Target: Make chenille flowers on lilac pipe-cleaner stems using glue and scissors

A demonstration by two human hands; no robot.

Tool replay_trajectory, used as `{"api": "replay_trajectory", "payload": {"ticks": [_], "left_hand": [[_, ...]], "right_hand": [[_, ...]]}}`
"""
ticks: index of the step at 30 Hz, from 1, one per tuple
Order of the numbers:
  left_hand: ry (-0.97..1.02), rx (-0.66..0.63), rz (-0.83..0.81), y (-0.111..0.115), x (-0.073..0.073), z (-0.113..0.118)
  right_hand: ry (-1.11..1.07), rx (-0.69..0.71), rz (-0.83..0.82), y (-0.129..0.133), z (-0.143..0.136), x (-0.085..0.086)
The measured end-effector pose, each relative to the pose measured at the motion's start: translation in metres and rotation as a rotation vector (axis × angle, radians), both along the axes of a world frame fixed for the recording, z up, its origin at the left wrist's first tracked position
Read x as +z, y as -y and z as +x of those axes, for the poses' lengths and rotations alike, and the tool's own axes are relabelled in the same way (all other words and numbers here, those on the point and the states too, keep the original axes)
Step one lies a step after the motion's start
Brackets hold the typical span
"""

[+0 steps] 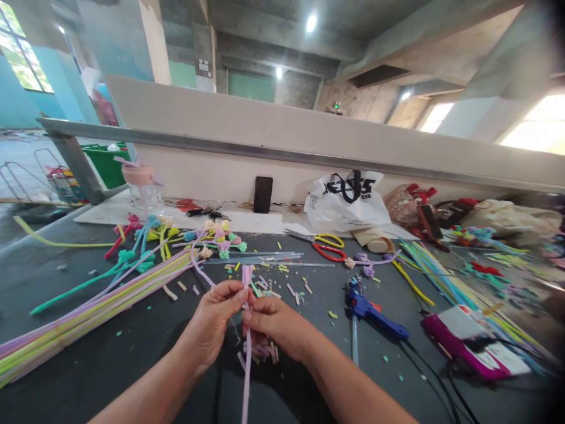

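Near the middle of the dark table, my left hand [220,312] pinches a bundle of lilac fuzzy stems [248,275] just below its top. My right hand [276,321] is closed on the same stems, right beside the left fingers. One long lilac stem [247,377] hangs down between my forearms. Short cut pieces of stem [293,293] lie scattered behind and under the hands. Where the fingers meet, the exact grip is partly hidden.
Long stems [88,318] lie at left, near fuzzy flowers [143,262]. Behind are glue sticks [273,258], red-and-yellow scissors [329,247] and a black phone [263,195]. At right are a blue glue gun [375,315] with its cord and a magenta box [463,347].
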State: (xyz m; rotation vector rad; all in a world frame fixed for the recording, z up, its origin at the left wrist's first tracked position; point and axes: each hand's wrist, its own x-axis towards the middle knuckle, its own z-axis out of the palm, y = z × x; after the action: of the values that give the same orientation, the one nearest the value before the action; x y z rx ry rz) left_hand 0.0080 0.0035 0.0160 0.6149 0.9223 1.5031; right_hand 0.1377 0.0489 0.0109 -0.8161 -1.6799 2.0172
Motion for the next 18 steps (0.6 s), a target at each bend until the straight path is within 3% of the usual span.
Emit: {"api": "replay_trajectory", "payload": {"ticks": [4,10,18], "left_hand": [[-0.067,0.043,0.035,-0.0001,-0.0045,0.0022],[-0.015,-0.079,0.009,0.0012,-0.0041,0.0004],[0.03,-0.183,0.011,-0.0009,-0.0053,-0.0041]], "right_hand": [[0.11,-0.009,0.121,-0.0018,0.001,-0.0056],[0.104,-0.033,0.124,-0.0035,0.0007,-0.0044],[0.152,-0.013,0.345,-0.0081,0.0019,-0.0087]]}}
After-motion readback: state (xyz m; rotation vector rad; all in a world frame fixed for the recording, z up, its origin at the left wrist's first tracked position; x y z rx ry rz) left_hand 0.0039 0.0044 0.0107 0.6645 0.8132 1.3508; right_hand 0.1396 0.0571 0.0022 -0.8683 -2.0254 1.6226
